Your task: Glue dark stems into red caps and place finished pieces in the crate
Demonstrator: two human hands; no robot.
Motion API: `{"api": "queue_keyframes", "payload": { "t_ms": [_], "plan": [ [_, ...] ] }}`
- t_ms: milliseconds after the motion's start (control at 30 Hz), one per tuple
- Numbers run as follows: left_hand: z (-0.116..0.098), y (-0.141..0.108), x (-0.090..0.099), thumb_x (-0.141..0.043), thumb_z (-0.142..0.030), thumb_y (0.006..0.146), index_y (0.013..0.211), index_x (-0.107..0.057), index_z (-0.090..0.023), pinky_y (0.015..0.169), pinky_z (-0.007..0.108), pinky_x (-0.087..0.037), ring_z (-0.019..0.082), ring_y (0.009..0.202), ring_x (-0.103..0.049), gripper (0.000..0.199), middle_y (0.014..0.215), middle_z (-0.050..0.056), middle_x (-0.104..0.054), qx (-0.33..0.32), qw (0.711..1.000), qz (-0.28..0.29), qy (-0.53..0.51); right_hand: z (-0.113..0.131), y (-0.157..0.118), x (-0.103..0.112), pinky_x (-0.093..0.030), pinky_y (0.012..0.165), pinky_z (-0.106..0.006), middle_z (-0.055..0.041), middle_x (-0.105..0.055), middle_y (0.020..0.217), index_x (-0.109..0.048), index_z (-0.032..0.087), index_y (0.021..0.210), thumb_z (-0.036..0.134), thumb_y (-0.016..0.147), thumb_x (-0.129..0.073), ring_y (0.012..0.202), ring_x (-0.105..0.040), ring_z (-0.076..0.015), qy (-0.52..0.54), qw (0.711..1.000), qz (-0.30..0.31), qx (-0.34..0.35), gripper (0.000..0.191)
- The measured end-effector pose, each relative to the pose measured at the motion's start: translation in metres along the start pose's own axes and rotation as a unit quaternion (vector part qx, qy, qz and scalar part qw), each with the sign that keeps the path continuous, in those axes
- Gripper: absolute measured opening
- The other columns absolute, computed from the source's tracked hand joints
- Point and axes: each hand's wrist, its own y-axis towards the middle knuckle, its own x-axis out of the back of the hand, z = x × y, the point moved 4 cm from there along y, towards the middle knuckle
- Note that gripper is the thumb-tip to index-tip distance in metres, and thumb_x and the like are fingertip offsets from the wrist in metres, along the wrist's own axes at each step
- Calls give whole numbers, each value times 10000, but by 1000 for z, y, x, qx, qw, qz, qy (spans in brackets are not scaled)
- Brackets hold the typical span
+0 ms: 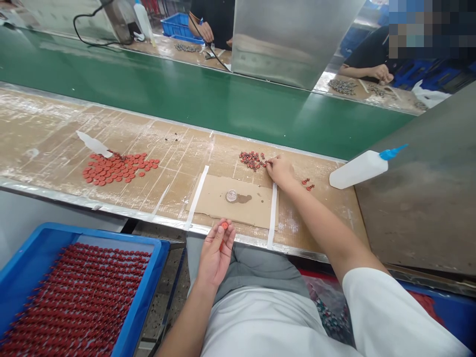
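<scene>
The left hand pinches a small red disc, likely light and stiff, by its edge, while the right hand's pressed-together fingers touch a heap of tiny red parts, any pinch unclear.

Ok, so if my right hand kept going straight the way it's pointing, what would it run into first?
Your right hand points at the heap of small red parts on the bench. Its fingers look almost at the heap's edge, so that comes first, though depth is hard to judge from here.
</scene>
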Motion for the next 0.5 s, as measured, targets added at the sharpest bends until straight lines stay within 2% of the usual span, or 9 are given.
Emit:
{"api": "queue_keyframes", "payload": {
  "t_ms": [200,400,500],
  "plan": [
    [-1,-2,3,-658,-146,819,1020,-685,-145,928,241,-520,100,919,-671,203,1074,72,-702,-4,1000,3,8,-2,-4,-1,-454,812,-391,-134,-626,1104,-677,179,1004,274,885,-444,931,-590,-271,8,1000,6,-12,279],
    [-3,-4,4,-660,-154,819,1019,-685,-150,922,239,-521,95,912,-669,201,1077,71,-701,-8,1000,9,5,-7,-12,-3,-442,817,-381,-127,-647,1031,-635,177,975,263,894,-425,942,-575,-264,28,996,-48,71,241],
    [-4,-5,4,-657,-155,821,1015,-687,-150,926,235,-518,94,910,-669,196,1068,70,-703,-8,1000,11,5,-14,-15,-2,-447,796,-377,-123,-656,1013,-609,181,998,264,906,-391,908,-579,-257,55,994,-55,78,251]
  ]
}}
